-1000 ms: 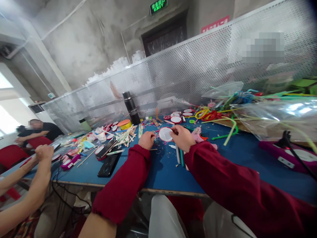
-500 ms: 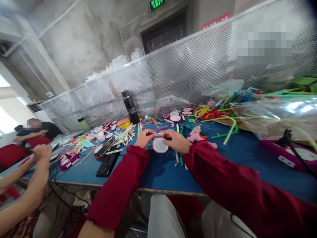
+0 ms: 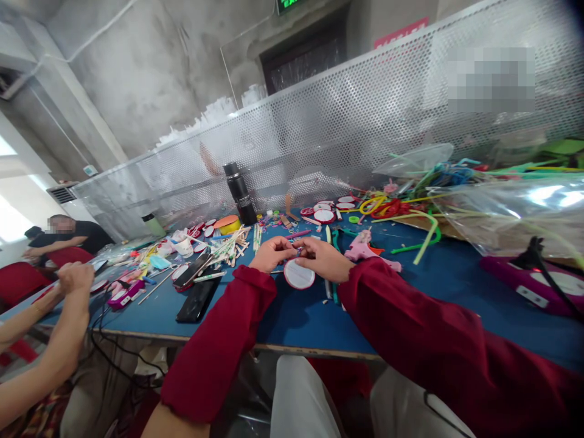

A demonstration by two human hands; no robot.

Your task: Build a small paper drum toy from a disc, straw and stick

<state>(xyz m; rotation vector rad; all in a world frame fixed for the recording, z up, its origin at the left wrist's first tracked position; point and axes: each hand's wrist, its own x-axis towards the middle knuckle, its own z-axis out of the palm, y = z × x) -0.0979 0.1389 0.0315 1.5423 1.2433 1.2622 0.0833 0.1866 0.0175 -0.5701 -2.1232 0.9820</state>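
I see a capped green bottle [image 3: 154, 226], a white cup [image 3: 184, 248] and a capped black flask [image 3: 240, 194], contents hidden. The left hand [image 3: 274, 254] is bunched; on what, I can't tell. A red-rimmed white disc [image 3: 300, 275] sits in the right hand's [image 3: 323, 260] grasp.

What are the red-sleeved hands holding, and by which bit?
The right hand holds a white disc at its upper edge; I can't tell if the left hand holds anything.
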